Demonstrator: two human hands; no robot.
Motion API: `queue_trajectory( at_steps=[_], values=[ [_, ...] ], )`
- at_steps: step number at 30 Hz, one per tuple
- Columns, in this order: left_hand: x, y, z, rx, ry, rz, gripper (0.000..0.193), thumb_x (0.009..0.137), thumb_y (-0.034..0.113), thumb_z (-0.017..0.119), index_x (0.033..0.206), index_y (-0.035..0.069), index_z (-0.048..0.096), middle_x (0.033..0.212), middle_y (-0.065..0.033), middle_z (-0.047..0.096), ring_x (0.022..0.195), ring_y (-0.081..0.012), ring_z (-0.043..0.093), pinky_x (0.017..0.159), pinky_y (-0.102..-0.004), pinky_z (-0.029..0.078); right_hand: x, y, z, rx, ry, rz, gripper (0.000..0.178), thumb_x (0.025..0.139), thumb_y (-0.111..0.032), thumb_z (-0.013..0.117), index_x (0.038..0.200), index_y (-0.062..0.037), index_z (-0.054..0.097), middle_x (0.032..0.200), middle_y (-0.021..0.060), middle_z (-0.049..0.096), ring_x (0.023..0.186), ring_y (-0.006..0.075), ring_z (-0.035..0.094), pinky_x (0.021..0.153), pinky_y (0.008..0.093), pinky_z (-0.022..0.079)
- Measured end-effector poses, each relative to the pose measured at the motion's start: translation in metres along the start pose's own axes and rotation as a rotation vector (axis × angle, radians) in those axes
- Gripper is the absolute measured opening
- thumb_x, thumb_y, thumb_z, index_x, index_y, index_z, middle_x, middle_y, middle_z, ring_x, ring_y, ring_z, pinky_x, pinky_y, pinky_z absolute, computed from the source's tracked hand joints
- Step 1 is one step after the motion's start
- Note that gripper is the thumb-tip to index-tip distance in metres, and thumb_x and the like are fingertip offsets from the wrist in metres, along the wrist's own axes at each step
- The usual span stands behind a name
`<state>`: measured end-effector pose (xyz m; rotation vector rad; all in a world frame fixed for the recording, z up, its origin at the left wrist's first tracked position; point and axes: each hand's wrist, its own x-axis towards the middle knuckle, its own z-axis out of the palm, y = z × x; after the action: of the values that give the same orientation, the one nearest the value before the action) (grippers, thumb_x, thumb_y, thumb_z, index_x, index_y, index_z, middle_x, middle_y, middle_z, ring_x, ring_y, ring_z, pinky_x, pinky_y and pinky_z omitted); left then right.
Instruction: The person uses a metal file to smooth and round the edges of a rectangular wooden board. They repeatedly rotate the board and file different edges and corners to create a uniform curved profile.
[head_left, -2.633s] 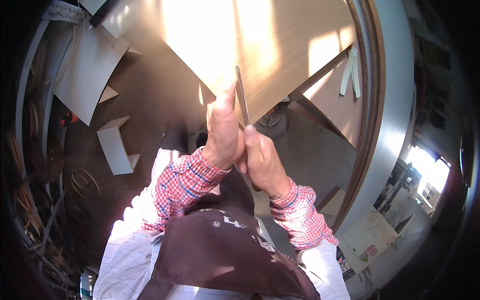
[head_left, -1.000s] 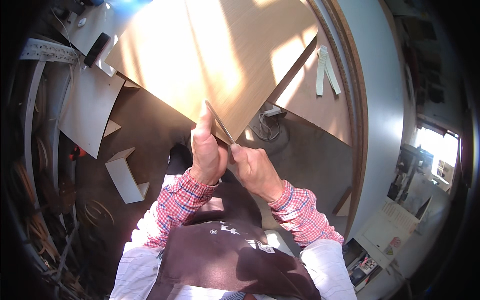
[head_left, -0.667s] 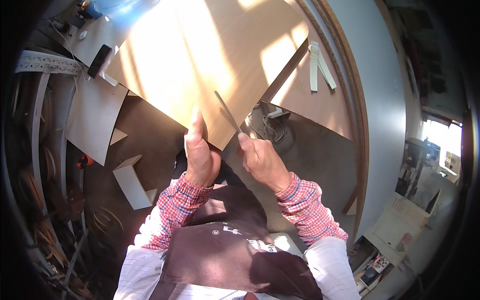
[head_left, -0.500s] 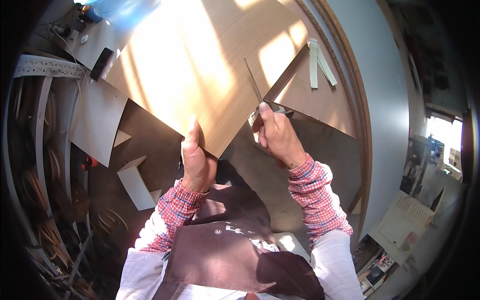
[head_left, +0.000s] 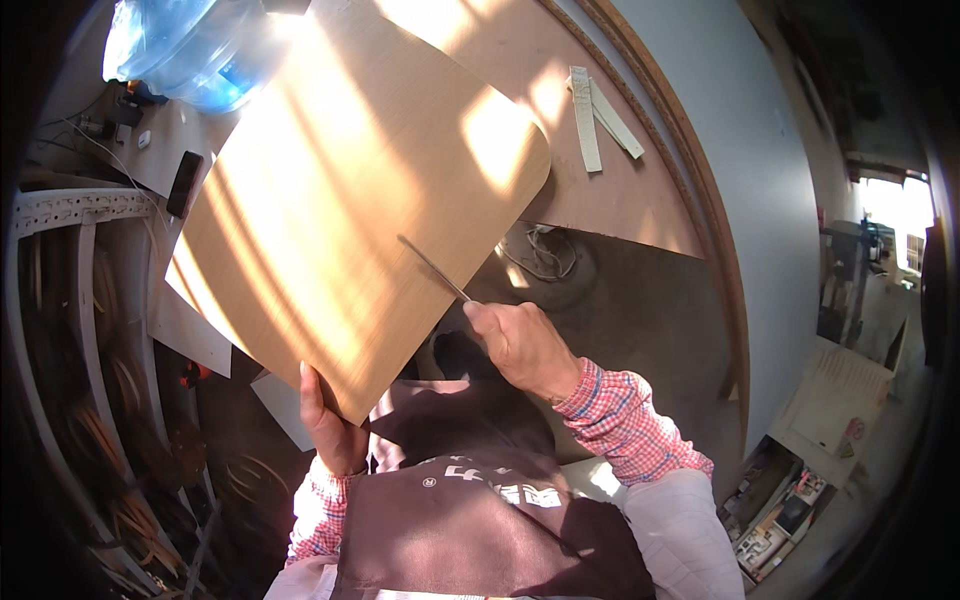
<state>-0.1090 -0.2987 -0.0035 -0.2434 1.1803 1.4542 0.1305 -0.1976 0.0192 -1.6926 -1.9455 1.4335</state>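
Observation:
A large wood-grain board (head_left: 330, 170) with rounded corners slants across the view, streaked with sunlight. My left hand (head_left: 330, 425) grips its near corner, thumb on the upper face and the other fingers hidden underneath. In my right hand (head_left: 525, 345) is a slim metal file (head_left: 432, 266), its handle covered by my fist. The file points up and left over the board's right edge; whether it touches the board I cannot tell.
A large blue clear water bottle (head_left: 190, 50) stands at the far left, near a dark phone (head_left: 184, 184). Two pale strips (head_left: 585, 120) lie on the brown surface beyond the board. Racks of coiled strips (head_left: 100, 430) line the left; a grey panel (head_left: 770, 200) rises at right.
The board has swung round and shifted left, bringing a rounded corner into view at right. My left hand moved down and left with it. My right hand lowered, and the file tilts further left.

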Motion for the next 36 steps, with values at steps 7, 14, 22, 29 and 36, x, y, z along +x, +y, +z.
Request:
queue_trajectory(
  at_steps=[7,14,22,29,36],
  values=[
    [-0.009,0.016,-0.029,0.110,0.092,0.041,0.055,0.102,0.041,0.055,0.144,0.006,0.047,0.134,-0.0110,0.061,0.118,-0.0264,0.061,0.101,-0.0439,0.050,0.022,0.009,-0.047,0.131,0.105,0.178,0.067,0.107,-0.047,0.036,0.073,0.0058,0.057,0.062,0.0215,0.052,0.064,0.0391,0.054,0.061,0.0448,0.044],
    [-0.003,0.040,-0.075,0.287,0.094,-0.022,0.064,0.096,0.048,0.061,0.146,0.009,0.047,0.137,-0.0064,0.059,0.121,-0.0248,0.059,0.099,-0.0432,0.049,0.009,0.006,-0.032,-0.012,0.108,0.028,0.061,0.108,-0.041,0.034,0.074,0.0052,0.055,0.063,0.0236,0.053,0.060,0.0424,0.052,0.061,0.0450,0.044],
    [0.000,0.049,-0.105,0.361,0.074,0.052,0.071,0.095,0.050,0.061,0.150,0.009,0.043,0.147,-0.0060,0.053,0.129,-0.0256,0.054,0.098,-0.0491,0.050,0.014,0.032,-0.057,0.260,0.082,0.307,0.069,0.107,-0.052,0.036,0.071,0.0031,0.054,0.057,0.0132,0.055,0.048,0.0242,0.052,0.054,0.0380,0.044],
    [0.028,0.073,-0.155,0.370,0.054,0.086,0.073,0.095,0.047,0.061,0.149,0.003,0.037,0.137,-0.0158,0.056,0.110,-0.0353,0.063,0.076,-0.0527,0.058,0.014,0.027,-0.045,0.579,0.123,0.196,0.066,0.102,-0.064,0.042,0.091,-0.0006,0.059,0.064,0.0028,0.059,0.054,0.0057,0.050,0.051,0.0238,0.040],
    [0.056,0.127,-0.194,0.470,-0.046,0.208,0.047,0.093,0.017,0.069,0.135,0.003,0.055,0.132,-0.0047,0.061,0.125,-0.0164,0.054,0.111,-0.0344,0.038,0.030,0.004,-0.028,0.795,0.183,0.205,0.026,0.095,-0.023,0.069,0.103,0.0006,0.062,0.082,0.0001,0.063,0.055,0.0030,0.047,0.050,0.0219,0.040]
  ],
)
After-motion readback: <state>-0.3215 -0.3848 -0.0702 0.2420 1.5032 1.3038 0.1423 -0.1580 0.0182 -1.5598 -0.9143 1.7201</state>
